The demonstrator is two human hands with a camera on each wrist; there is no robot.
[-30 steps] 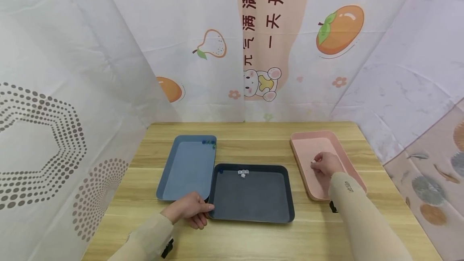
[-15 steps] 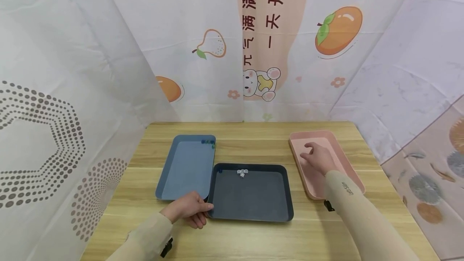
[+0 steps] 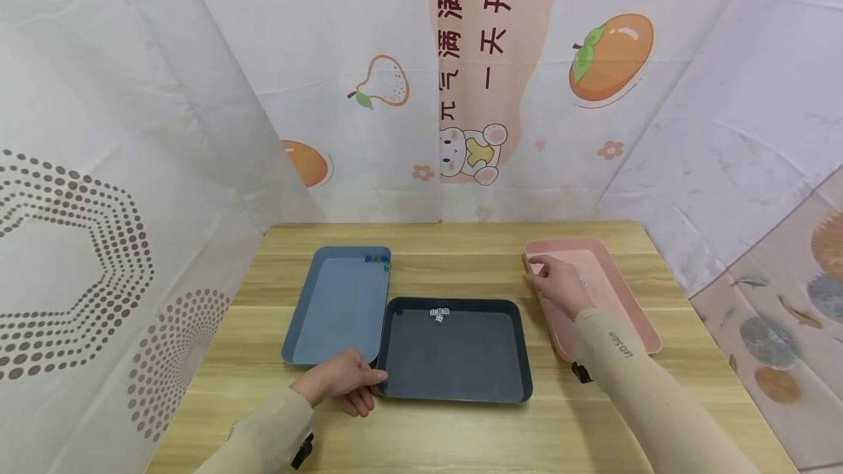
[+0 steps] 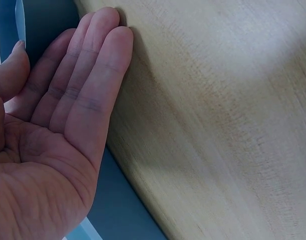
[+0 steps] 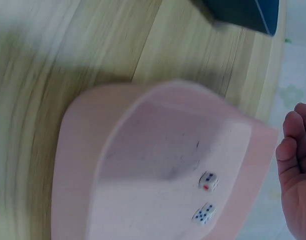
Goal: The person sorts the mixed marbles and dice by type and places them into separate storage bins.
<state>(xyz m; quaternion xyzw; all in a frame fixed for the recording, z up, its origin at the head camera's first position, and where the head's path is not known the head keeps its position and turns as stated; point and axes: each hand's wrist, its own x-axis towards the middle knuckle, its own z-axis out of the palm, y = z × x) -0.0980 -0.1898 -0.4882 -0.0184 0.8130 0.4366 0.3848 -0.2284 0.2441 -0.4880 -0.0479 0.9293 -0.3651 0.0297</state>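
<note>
My left hand (image 3: 345,380) pinches the near left corner of the dark grey tray (image 3: 454,397), thumb over the rim (image 4: 22,20) and fingers along the outer wall. Over the left part of the pink tray (image 3: 626,295) hovers my right hand (image 3: 556,284), thumb and forefinger apart, nothing between them. Two white dice lie in the pink tray; the right wrist view shows one die (image 5: 208,181) beside another die (image 5: 204,213), with fingers (image 5: 295,165) off to the right. Inside the dark tray, several white dice (image 3: 439,312) sit near the back rim, and a small blue round piece (image 3: 399,311) in its back left corner.
A blue tray (image 3: 339,313) stands at the left, against the dark tray, with several small blue and green round pieces (image 3: 377,260) in its back right corner. All trays rest on a wooden table (image 3: 461,262). Printed curtains (image 3: 369,145) hang behind and at both sides.
My right hand, a second ago low in the pink tray with a white die at its fingertips, has parted its fingers and moved back and left. The left hand keeps its place.
</note>
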